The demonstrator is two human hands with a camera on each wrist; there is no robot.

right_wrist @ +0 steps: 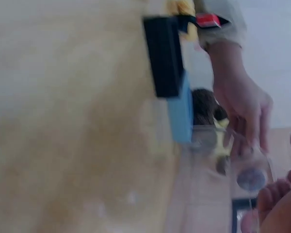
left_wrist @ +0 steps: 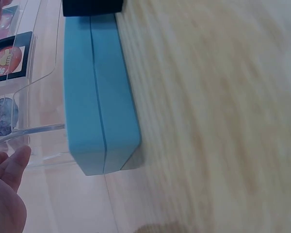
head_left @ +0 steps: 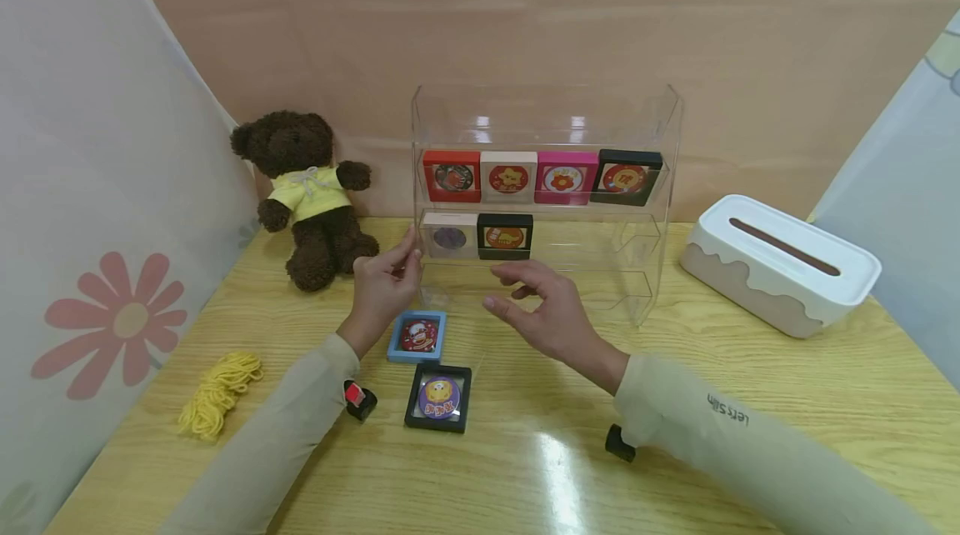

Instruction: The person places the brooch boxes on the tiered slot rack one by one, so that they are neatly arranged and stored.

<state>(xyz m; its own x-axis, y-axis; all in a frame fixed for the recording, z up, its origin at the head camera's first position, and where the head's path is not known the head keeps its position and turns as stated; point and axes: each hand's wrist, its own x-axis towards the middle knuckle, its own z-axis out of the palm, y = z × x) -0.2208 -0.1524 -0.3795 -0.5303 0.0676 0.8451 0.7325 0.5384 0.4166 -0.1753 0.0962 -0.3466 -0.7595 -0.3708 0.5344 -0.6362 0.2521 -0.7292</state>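
Note:
A clear acrylic display rack [head_left: 592,281] stands at the back of the table. On its upper tier sit several framed badges in red, white, pink and black cases. A white case [head_left: 450,237] with a purple-grey disc and a black case [head_left: 505,237] occupy the left of the lower tier. My left hand [head_left: 386,281] pinches the rack's left side edge between thumb and fingers, beside the white case. My right hand [head_left: 551,314] hovers before the lower tier, fingers loosely bent and holding nothing. Nearer me lie a light blue case [head_left: 417,337] and a black case with a purple badge [head_left: 438,398].
A brown teddy bear [head_left: 303,193] in a yellow shirt sits left of the rack. Yellow yarn [head_left: 220,395] lies at the table's left side. At the right is a white and beige tissue box [head_left: 780,264]. A peach backdrop [head_left: 540,35] hangs behind.

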